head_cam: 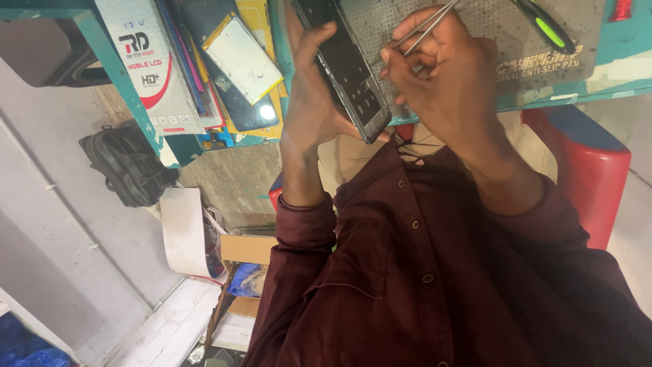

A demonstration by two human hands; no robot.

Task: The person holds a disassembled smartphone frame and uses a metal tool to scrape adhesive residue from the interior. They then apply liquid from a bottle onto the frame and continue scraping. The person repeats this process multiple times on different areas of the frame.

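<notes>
My left hand [309, 95] grips an opened dark phone [346, 68] by its edge, thumb across its upper part, holding it tilted over the table's near edge. My right hand [448, 75] pinches a pair of thin metal tweezers [431, 20] whose tips point down toward the phone's inner side. Both hands rest over a grey perforated work mat [475, 34] on the teal table [611, 47]. My maroon shirt sleeves and chest fill the lower part of the view.
A green-and-black screwdriver [547, 24] lies on the mat. Flat white and dark part boxes and a silver-backed panel [241, 58] are stacked at the left of the table. A red plastic stool [591, 170], a black bag [129, 163] and cardboard boxes [248, 248] sit on the floor.
</notes>
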